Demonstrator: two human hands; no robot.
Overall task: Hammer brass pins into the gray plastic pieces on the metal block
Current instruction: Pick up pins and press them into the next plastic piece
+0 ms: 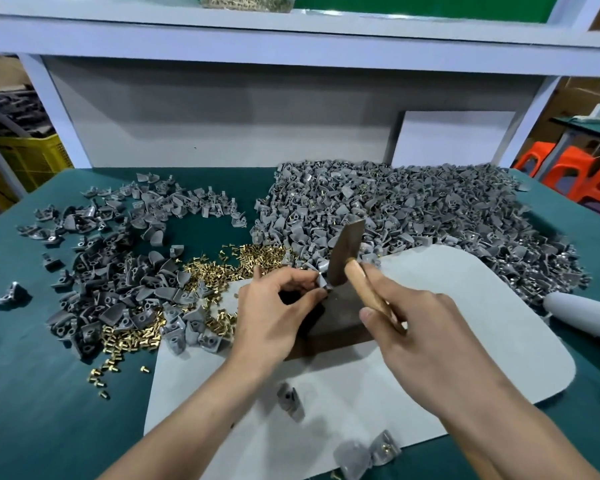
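Pinches with the left hand [278,313] a gray plastic piece [321,284], thumb and forefinger closed on it, right at the top edge of the metal block [340,313]. Grips with the right hand [420,327] the wooden handle of a hammer [345,251], fingers and thumb wrapped round it, the dark head standing nearly upright over the block with its lower end just beside the pinched piece; hard to tell whether touching. Block set on a white mat [465,323], itself lying on the green table [32,375]. Brass pins [219,268] strewn loose just left of the block, between it and a scattered heap of gray pieces [118,271], with a few more pins spilled toward the near table edge. Behind the hammer and off to the right, a far thicker pile of gray pieces [413,209], some showing brass. On the near part of the mat, two stray gray pieces [290,401], well apart from each other. At the right edge, a white rounded object [575,317] lying on the table. Above, on the white shelf [291,39], a clear bag of brass parts [246,1]. Past the bench, a yellow crate [28,161] at left and orange stools [575,174] at right.
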